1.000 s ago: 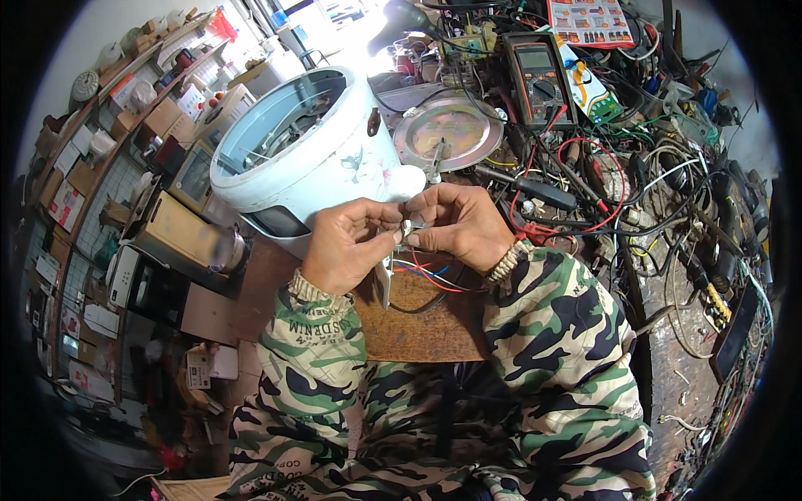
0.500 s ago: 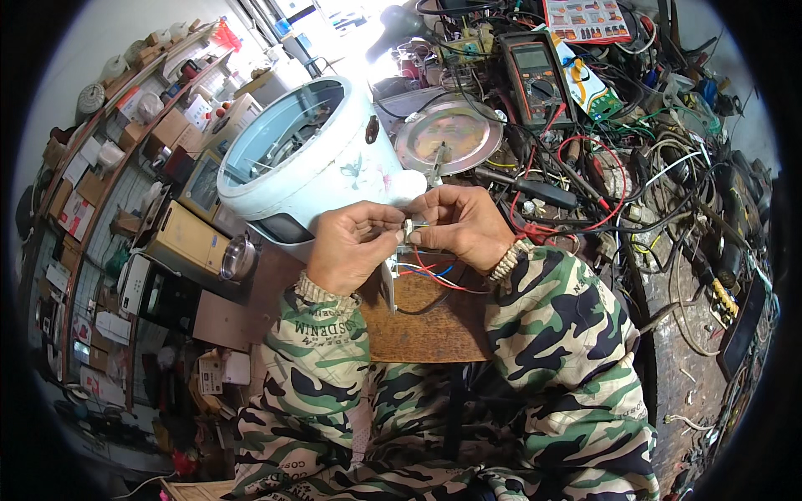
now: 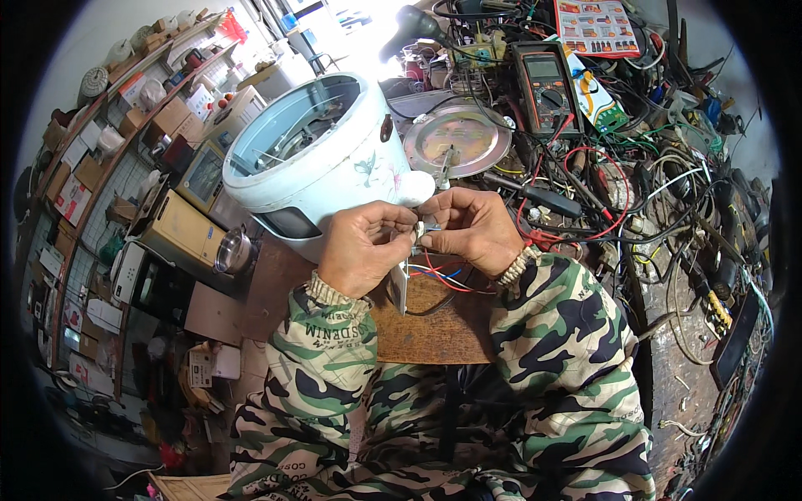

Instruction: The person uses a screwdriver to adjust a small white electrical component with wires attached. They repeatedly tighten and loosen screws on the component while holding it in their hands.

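Observation:
My left hand (image 3: 368, 250) and my right hand (image 3: 469, 230) meet over the wooden top (image 3: 430, 334), pinching a small pale metal part (image 3: 420, 231) between their fingertips; its details are too small to make out. A flat grey metal piece (image 3: 402, 290) hangs below it, beside my left hand. Red, white and blue wires (image 3: 451, 278) trail beneath my right hand. Just beyond my hands stands a pale blue, flowered appliance body (image 3: 342, 175), round and open on top, with fittings visible inside.
A round metal plate (image 3: 443, 134) lies behind my hands. At right, a multimeter (image 3: 543, 88), a black-handled tool (image 3: 547, 198), red leads and tangled cables crowd the bench (image 3: 660, 351). Shelves of boxes (image 3: 109, 167), a yellow appliance (image 3: 180, 225) and a steel pot (image 3: 234, 250) are at left.
The scene has shifted slightly right in view. Both hands remain pinched on the small part, with only slight changes in finger position.

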